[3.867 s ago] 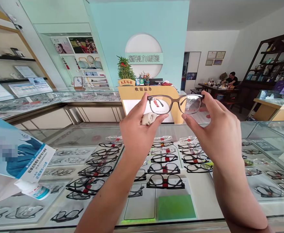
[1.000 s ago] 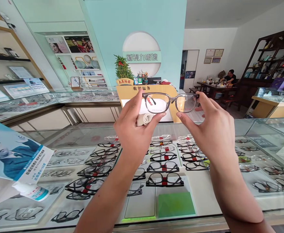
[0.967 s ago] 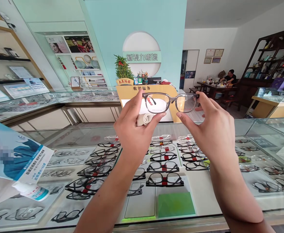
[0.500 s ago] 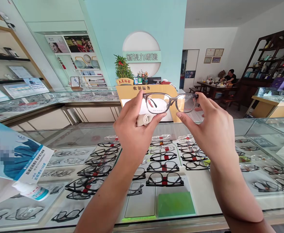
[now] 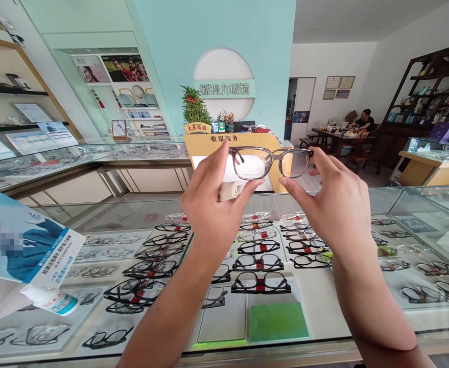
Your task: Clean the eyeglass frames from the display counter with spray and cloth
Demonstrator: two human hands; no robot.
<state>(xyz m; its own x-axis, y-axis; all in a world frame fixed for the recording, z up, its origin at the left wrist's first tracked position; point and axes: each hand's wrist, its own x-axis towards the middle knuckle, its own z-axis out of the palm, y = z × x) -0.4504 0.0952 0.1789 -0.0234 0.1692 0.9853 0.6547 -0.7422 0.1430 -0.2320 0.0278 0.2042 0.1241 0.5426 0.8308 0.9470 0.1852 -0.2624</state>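
A pair of eyeglasses (image 5: 274,157) with a dark grey, partly clear frame is held up above the glass display case, lenses upright. My left hand (image 5: 212,194) grips its left end between thumb and fingers, and a rolled cream cloth (image 5: 232,190) is tucked in the same palm. At the right end, my right hand (image 5: 331,197) pinches the frame near the hinge, thumb below the lens. Printed lettering shows low on both lenses. The fingers behind the frame are partly hidden.
Below, a glass display case (image 5: 320,317) holds rows of eyeglasses (image 5: 260,282) and a green card (image 5: 278,321). On the left stand a white bottle (image 5: 51,300) and a blue leaflet (image 5: 25,235). Beyond is a cashier counter (image 5: 195,145); a person (image 5: 364,122) sits at a far table.
The eyeglasses have turned slightly between my hands, their left end shifting a little right. My hands stay almost in place, and the rolled cloth has moved slightly.
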